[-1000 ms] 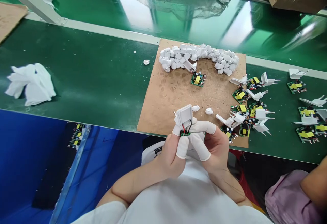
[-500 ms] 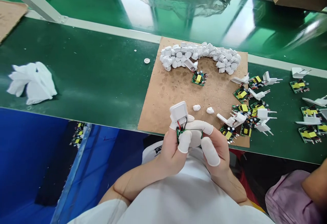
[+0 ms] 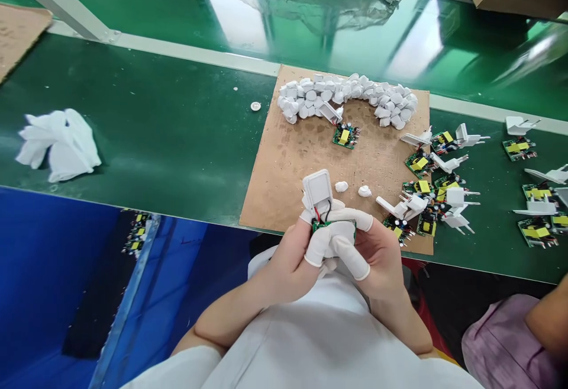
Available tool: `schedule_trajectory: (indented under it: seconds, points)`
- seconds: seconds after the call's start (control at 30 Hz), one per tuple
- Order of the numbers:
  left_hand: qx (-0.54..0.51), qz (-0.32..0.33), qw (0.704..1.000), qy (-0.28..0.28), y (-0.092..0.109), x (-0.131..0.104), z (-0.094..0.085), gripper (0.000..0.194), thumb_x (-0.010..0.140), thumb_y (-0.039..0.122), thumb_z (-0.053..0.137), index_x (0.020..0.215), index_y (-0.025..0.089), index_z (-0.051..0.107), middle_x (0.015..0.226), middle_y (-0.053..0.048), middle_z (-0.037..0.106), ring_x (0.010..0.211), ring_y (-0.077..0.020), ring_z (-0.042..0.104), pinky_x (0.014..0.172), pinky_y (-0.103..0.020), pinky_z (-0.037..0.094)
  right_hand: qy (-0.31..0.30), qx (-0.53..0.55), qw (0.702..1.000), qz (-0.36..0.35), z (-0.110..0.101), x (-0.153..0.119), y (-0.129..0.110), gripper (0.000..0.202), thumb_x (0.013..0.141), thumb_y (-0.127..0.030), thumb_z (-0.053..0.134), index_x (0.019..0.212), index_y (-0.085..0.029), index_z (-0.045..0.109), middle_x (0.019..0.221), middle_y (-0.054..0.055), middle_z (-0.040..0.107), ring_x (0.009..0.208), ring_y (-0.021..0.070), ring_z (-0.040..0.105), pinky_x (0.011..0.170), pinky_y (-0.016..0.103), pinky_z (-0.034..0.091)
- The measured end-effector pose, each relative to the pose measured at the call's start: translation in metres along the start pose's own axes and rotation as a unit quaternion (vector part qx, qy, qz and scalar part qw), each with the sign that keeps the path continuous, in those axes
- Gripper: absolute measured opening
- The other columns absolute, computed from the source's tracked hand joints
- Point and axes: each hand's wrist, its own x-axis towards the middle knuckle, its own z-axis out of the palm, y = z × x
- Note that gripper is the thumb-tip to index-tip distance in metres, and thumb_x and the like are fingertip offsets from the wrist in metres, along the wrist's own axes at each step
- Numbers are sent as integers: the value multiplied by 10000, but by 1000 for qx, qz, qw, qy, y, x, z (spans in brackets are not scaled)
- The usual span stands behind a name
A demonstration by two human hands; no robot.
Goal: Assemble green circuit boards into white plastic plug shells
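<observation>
Circuit board (image 3: 316,225) between both hands, at the near edge of the cardboard sheet (image 3: 293,152) on the green worktop (image 3: 177,128). Pinches its left end in the closed grip of the left hand (image 3: 296,259), thumb in front, fingers mostly hidden behind. Rests the thumb of the right hand (image 3: 380,253) on a flat white pad (image 3: 346,231) over the board's face, grip likewise closed, forefinger along the upper edge. Above, tilted white plug housing (image 3: 318,187) on red and black wires (image 3: 329,208).

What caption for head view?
Left grip and right grip hold a circuit board wired to a white plastic part near cardboard.
</observation>
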Motion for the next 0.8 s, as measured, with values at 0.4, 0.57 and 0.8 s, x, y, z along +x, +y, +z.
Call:
schedule_trajectory:
  seconds: [0.4,0.57,0.8]
  points:
    - [-140,-76,987,-15,-6,8,-1,603,941,616,690,1358,181,674,714,-5,643,486,-88,499,439,-206,392,-65,46,994,76,-17,-3,-2,432,912,-442,793,1290,-246,721,1199,103,788,1129,319,757,985,480,641]
    - [-131,-81,987,-45,0,6,-3,610,913,566,750,1400,216,641,844,-13,640,578,-90,522,509,-213,452,-61,45,995,58,-14,-4,-4,342,949,-409,756,1255,-258,742,1124,91,802,1007,290,785,905,458,668]
    - [-38,-56,993,-100,-6,3,-1,595,1051,513,563,1558,225,443,819,13,563,621,-96,466,565,-213,434,77,14,997,19,-2,-1,-5,210,965,-451,741,990,-268,840,995,53,831,837,227,777,791,357,657]
